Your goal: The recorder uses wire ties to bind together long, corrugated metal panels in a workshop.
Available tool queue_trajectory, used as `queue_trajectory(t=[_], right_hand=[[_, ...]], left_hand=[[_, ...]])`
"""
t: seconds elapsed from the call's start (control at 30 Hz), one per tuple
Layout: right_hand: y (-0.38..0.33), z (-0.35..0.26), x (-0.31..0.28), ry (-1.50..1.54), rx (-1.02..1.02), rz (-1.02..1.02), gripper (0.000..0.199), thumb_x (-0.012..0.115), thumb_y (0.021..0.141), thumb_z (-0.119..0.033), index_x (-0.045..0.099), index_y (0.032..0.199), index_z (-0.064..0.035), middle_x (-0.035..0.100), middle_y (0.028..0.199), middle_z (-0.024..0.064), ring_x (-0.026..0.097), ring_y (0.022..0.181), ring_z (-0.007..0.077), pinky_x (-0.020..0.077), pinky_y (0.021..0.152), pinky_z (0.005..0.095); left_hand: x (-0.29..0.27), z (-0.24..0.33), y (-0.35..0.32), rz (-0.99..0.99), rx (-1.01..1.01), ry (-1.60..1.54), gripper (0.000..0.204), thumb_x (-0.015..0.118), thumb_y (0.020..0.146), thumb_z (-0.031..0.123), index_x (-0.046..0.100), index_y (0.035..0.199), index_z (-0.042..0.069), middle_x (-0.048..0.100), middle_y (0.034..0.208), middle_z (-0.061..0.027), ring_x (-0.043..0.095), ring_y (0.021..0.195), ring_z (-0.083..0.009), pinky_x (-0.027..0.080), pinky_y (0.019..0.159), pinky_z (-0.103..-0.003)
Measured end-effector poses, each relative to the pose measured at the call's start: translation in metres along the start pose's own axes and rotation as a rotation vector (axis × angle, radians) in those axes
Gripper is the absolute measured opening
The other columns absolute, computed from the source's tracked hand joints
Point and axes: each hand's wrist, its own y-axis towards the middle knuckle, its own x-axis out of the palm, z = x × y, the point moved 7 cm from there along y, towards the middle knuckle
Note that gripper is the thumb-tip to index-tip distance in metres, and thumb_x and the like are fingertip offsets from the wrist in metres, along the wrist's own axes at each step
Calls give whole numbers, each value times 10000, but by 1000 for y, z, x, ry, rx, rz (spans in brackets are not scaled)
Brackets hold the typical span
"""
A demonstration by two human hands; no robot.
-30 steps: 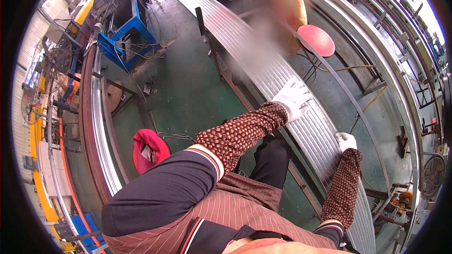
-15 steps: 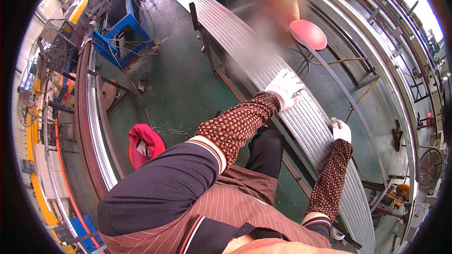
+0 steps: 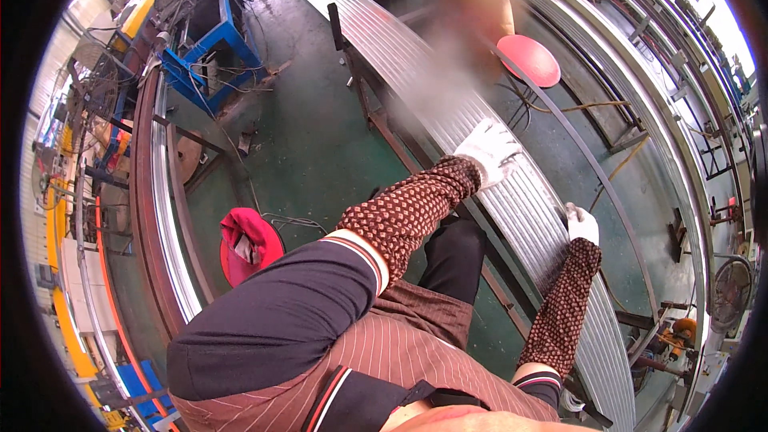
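A long row of silvery metal strips (image 3: 384, 48), side by side, runs diagonally from the far left to the near right in front of me. White-gloved, my left hand (image 3: 488, 150) lies flat across the strips with its fingers stretched toward their far edge. My right hand (image 3: 584, 226), gloved in white too, is closed at that right edge, nearer to me; some of its fingers are hidden. Patterned brown sleeves cover both forearms. A dark rack (image 3: 388, 134) with an upright post supports the strips.
A round red stool seat (image 3: 528, 61) stands beyond the strips, with a thin curved strip (image 3: 602, 168) passing it. To the left are a red cap-like thing (image 3: 250, 246), a blue metal frame (image 3: 210, 56) and long rails (image 3: 164, 200). A pale blur (image 3: 448, 72) hides part of the strips.
The whole view has shifted slightly, scene and hands together. Both hands keep their places on the strips.
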Motion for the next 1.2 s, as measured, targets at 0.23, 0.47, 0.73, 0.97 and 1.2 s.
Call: queue_trajectory(t=[0.23, 0.47, 0.73, 0.97, 1.2], right_hand=[[3, 1, 2, 5, 10, -8, 539, 602, 1007, -534, 729, 1197, -46, 746, 1130, 187, 711, 1091, 338, 517, 946, 401], [2, 1, 4, 32, 2, -35, 545, 596, 1006, -542, 729, 1195, -47, 741, 1117, 199, 712, 1086, 341, 516, 945, 402], [5, 5, 4, 10, 12, -14, 562, 570, 1014, -552, 729, 1175, -38, 741, 1091, 205, 715, 1063, 351, 519, 929, 407], [3, 0, 3, -10, 13, -29, 563, 606, 1012, -531, 728, 1197, -14, 763, 1105, 186, 731, 1068, 296, 517, 967, 382], [5, 5, 6, -5, 12, -32, 558, 579, 1013, -546, 735, 1169, -33, 746, 1089, 202, 716, 1062, 342, 519, 941, 407]], left_hand=[[0, 0, 0, 0, 11, 13, 460, 595, 973, 396, 642, 1347, 134, 629, 1315, -60, 478, 1337, -235, 281, 1180, -438], [2, -1, 1, -32, -8, 31, 482, 599, 973, 411, 629, 1365, 133, 613, 1353, -55, 462, 1358, -241, 260, 1201, -453], [2, -1, 1, -27, -8, 3, 492, 601, 967, 412, 626, 1369, 129, 611, 1356, -64, 458, 1364, -245, 258, 1203, -456], [0, -1, -1, 73, 21, 7, 428, 590, 974, 424, 699, 1260, 124, 657, 1285, -69, 512, 1302, -248, 278, 1184, -455], [1, -2, 0, 31, 8, 9, 451, 594, 967, 413, 666, 1308, 126, 638, 1307, -71, 494, 1321, -247, 272, 1189, -457]])
